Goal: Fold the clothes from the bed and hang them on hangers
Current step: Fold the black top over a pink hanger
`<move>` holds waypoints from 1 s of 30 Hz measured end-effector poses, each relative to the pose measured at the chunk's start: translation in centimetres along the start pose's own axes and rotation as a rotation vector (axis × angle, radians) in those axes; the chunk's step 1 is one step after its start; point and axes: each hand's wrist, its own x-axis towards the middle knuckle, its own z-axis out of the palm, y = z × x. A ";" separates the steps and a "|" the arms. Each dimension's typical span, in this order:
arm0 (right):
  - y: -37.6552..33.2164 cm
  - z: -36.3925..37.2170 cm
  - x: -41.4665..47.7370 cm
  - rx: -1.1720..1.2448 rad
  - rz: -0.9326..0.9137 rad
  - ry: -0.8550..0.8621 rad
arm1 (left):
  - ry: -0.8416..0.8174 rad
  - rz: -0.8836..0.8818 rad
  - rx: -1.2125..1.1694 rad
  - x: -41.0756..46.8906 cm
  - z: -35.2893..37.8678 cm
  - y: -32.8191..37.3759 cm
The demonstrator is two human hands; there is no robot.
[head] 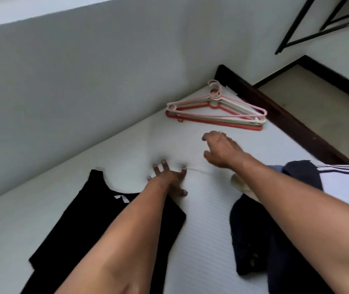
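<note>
A black top [88, 225] lies flat on the white bed [201, 240], its neckline toward the wall. My left hand [169, 179] presses on the sheet just beyond the top's upper corner, fingers spread. My right hand [220, 149] hovers above the bed with loosely curled fingers, holding nothing, short of a stack of pink, cream and red hangers [218, 111] near the bed's far corner. A heap of dark navy clothes [260, 236] lies under my right forearm.
A grey wall [84, 92] runs along the bed's left side. The dark wooden bed frame [286, 111] borders the right edge, with beige floor [317, 107] beyond. A striped white and navy garment [343, 179] lies at right. A black metal rack [317, 24] stands top right.
</note>
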 end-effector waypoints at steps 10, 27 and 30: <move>0.2 -1.8 12.9 -0.022 0.048 0.186 | -0.104 -0.028 -0.060 1.2 -0.7 0.5; -2.0 -5.7 9.6 -0.347 -0.324 0.406 | -0.112 -0.079 -0.065 2.0 -0.2 1.2; -4.1 -6.3 5.3 -0.237 -0.502 0.540 | -0.083 -0.082 -0.041 2.6 0.4 1.2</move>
